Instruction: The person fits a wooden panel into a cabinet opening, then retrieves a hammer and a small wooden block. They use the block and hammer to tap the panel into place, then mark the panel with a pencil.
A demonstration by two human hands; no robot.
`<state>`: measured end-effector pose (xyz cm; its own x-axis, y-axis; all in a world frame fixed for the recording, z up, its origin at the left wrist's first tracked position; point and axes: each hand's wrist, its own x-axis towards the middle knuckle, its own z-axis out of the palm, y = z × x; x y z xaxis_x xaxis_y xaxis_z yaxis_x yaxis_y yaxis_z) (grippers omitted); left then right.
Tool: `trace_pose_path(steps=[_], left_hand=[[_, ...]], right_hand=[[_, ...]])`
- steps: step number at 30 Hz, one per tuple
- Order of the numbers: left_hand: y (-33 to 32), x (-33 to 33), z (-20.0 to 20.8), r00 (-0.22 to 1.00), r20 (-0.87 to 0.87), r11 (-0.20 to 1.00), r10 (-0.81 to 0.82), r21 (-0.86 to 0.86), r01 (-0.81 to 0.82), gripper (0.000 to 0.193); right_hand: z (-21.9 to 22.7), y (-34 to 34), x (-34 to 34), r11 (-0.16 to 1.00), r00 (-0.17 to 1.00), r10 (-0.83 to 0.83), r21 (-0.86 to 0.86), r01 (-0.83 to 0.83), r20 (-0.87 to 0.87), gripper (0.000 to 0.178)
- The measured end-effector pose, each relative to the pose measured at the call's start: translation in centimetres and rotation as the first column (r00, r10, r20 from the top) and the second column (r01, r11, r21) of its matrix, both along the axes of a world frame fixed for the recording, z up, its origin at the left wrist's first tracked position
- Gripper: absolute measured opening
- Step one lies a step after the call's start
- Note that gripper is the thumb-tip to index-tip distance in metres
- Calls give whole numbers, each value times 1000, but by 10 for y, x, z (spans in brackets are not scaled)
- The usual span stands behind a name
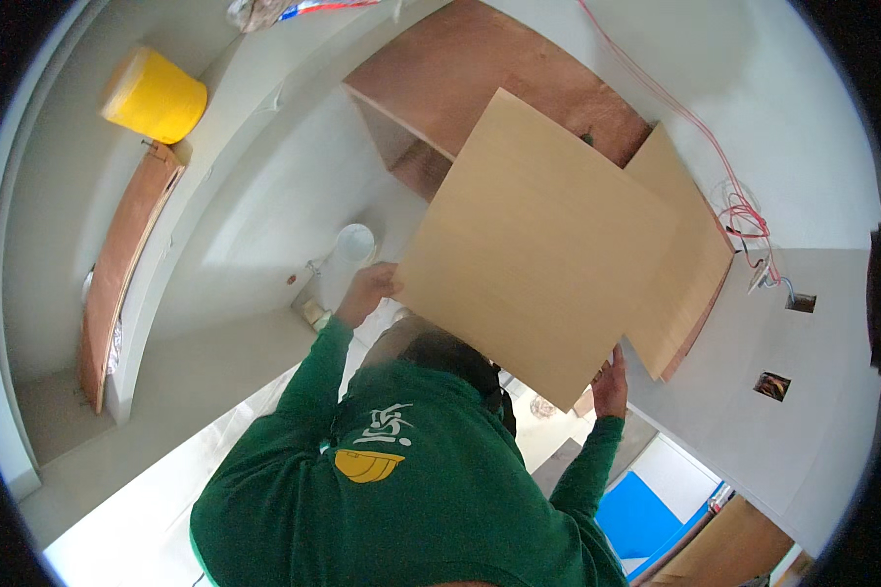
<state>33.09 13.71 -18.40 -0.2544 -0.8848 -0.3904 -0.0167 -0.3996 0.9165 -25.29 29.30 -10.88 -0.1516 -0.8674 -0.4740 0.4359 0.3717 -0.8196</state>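
A square, light wood-coloured panel (pixel 519 245) is held up in front of me by two opposite edges. My left hand (pixel 368 293) is closed on its left edge near the lower corner. At the lower right edge, my right hand (pixel 612 384) grips it too, with part of the fingers hidden behind the panel. Beyond it stands a reddish-brown plywood box (pixel 509 49), partly covered by the panel. A second light board (pixel 680 264) with a reddish edge is behind the panel on the right.
A yellow bucket (pixel 157 95) and a long plywood strip (pixel 132 274) are on the left ledge. A white bucket (pixel 354 242) stands near my left hand. Pink wires (pixel 744 215) hang on the right wall, above open socket holes (pixel 771 386). A blue sheet (pixel 639 514) lies lower right.
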Motion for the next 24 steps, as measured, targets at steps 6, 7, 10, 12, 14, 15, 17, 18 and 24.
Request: trace_pose_path(steps=[6, 7, 10, 12, 14, 15, 17, 18, 24], left_hand=[[38, 58, -92, 991, -16, 985, 134, 110, -132, 44], [47, 67, -107, 984, 32, 975, 173, 140, -175, 43], [79, 104, -154, 942, 236, 946, 239, 164, -281, 42], [109, 143, -193, 857, 446, 935, 259, 105, -337, 42], [121, 148, -190, 890, 97, 842, 446, 290, -454, 45], [130, 166, -197, 859, 151, 816, 490, 268, -513, 45], [132, 199, -222, 780, 257, 759, 571, 198, -621, 45], [125, 196, -226, 778, 281, 754, 563, 211, -622, 45], [73, 234, -271, 757, 590, 955, 279, -90, -282, 43]], right_hand=[[0, -57, 117, 966, 703, 219, 51, -253, -677, 42], [21, -58, 152, 957, 689, 187, -29, -289, -700, 39], [7, -36, 213, 903, 425, 253, 54, -427, -869, 23], [7, -40, 267, 861, 426, 224, -27, -509, -876, 35], [0, -47, 308, 858, 432, 353, 103, -503, -830, 54], [-8, -53, 328, 878, 469, 365, 129, -461, -804, 50], [-38, -73, 352, 908, 546, 377, 183, -377, -748, 45], [-57, -81, 358, 916, 564, 383, 225, -332, -731, 43], [-186, -127, 362, 925, 489, 356, 225, -306, -796, 51]])
